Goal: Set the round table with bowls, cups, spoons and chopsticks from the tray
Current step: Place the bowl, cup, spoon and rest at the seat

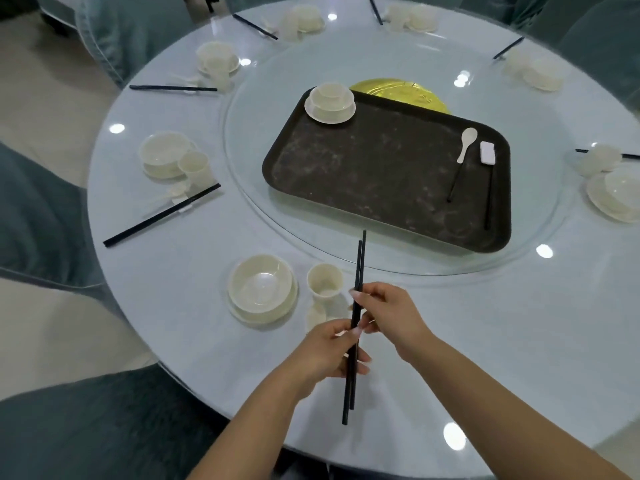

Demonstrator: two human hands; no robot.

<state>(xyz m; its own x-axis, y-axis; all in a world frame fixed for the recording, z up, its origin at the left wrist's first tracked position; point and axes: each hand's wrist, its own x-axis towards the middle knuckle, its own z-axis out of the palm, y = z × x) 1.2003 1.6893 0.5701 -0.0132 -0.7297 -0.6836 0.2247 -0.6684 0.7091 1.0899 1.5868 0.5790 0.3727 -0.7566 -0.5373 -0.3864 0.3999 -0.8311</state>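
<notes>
I hold the pair of long black chopsticks (356, 306) above the near edge of the round pale-blue glass-topped counter (485, 323). My left grip (329, 351) pinches them low, my right grip (388, 313) higher. Just left sit a cream bowl on a saucer (261, 289) and a cream cup (325, 282). Farther off, the dark rectangular tray (381, 174) carries a white spoon (467, 143).

8 bowls (260, 285), 8 chopstick pairs (358, 271), 1 tray (381, 174).
</notes>
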